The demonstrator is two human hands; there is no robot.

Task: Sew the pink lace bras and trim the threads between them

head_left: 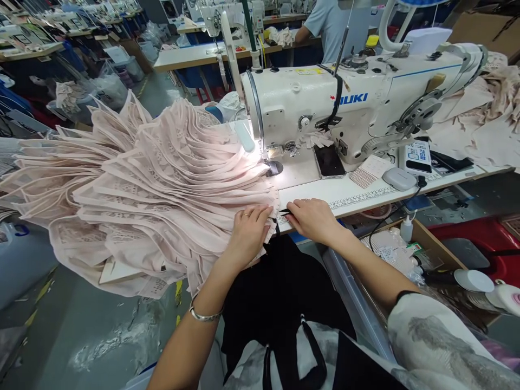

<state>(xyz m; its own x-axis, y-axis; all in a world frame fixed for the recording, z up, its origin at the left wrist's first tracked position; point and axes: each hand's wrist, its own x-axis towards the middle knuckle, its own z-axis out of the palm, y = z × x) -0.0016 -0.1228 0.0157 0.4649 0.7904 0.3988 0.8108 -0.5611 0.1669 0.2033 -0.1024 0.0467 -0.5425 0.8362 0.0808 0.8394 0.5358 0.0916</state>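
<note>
Patterned sleeve (pixel 441 336) foremost, pink fabric stack (pixel 182 168) under left hand (pixel 252 226)

Pink fabric layers (pixel 174 168): too many to count. Foreground machine (pixel 377 84): one. Bracelet (pixel 205 317): one.

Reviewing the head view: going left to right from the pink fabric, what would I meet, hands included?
Stacked pink lace-trimmed fabric pieces → left hand → right hand → white rounded case → red plastic bin.
</note>
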